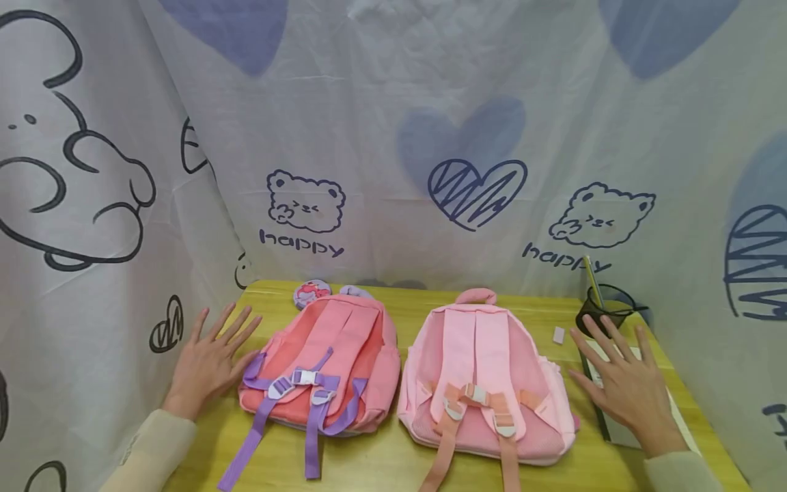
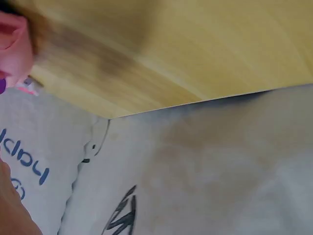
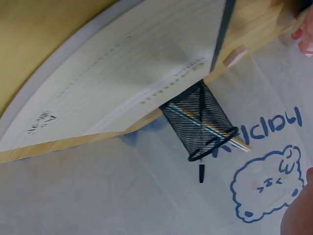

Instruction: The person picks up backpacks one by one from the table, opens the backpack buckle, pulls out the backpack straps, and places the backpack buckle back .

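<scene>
Two small backpacks lie side by side with their shoulder straps facing up. The left one is a coral-pink backpack [image 1: 332, 328] with purple webbing and a white buckle. A pale pink backpack [image 1: 476, 342] with peach webbing is to its right. My left hand [image 1: 209, 369], fingers spread, is beside the coral-pink backpack, its thumb close to the purple strap. My right hand [image 1: 630, 389] is also spread and holds nothing; in the head view it overlaps a white book [image 3: 122, 73] with a dark edge. A purple round ornament [image 1: 311, 293] shows behind the coral-pink backpack.
A black mesh pen cup [image 1: 605, 305] with pencils in it stands at the back right of the wooden table [image 1: 369, 465]. Near it lies a small pale pink eraser-like block [image 1: 558, 335]. Printed white cloth [image 1: 381, 137] hangs around the table's back and sides.
</scene>
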### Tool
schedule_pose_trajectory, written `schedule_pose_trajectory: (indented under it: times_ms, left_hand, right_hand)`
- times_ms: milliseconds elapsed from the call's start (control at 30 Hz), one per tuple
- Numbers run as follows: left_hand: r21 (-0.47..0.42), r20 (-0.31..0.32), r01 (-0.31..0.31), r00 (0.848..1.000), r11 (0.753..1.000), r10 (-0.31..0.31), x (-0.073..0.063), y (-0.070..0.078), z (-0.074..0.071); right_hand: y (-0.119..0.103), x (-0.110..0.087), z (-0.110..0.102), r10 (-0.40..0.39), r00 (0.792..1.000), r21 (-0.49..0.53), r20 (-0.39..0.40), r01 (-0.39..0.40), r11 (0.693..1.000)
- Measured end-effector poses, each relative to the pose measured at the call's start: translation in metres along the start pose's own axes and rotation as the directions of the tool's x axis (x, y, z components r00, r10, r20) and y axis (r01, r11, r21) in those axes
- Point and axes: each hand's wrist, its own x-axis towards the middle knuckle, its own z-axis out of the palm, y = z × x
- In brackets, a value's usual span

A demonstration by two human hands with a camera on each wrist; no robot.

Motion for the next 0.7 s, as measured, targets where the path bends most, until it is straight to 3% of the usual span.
schedule_pose_trajectory:
  times_ms: [100, 200, 333, 433, 567, 700]
  left_hand:
    - [-0.031, -0.011, 0.031, 0.999, 0.999, -0.032, 0.006, 0.007, -0.005]
    - [-0.106, -0.035, 0.080, 0.996, 0.991, -0.084, 0.018, 0.025, -0.016]
    - [-0.234, -0.055, 0.106, 0.991, 0.966, -0.122, 0.041, 0.066, -0.035]
    - [-0.347, -0.052, 0.083, 0.993, 0.934, -0.108, 0.057, 0.104, -0.048]
    - [-0.534, -0.060, 0.044, 0.994, 0.845, -0.089, 0.075, 0.159, -0.061]
    - [-0.714, -0.052, 0.016, 0.996, 0.700, -0.076, 0.091, 0.216, -0.070]
  right_hand:
    - [-0.005, 0.004, 0.000, -0.010, 0.999, 0.022, -0.034, 0.011, 1.000]
    - [-0.014, 0.010, -0.003, 0.009, 0.999, 0.054, -0.033, -0.007, 0.999]
    - [-0.034, 0.021, -0.011, 0.060, 0.998, 0.110, 0.005, -0.060, 0.992]
    - [-0.051, 0.030, -0.017, 0.061, 0.998, 0.180, -0.029, -0.055, 0.982]
    - [-0.070, 0.039, -0.019, 0.042, 0.996, 0.286, -0.083, -0.017, 0.958]
    - [-0.090, 0.043, -0.019, 0.050, 0.998, 0.375, -0.043, -0.031, 0.926]
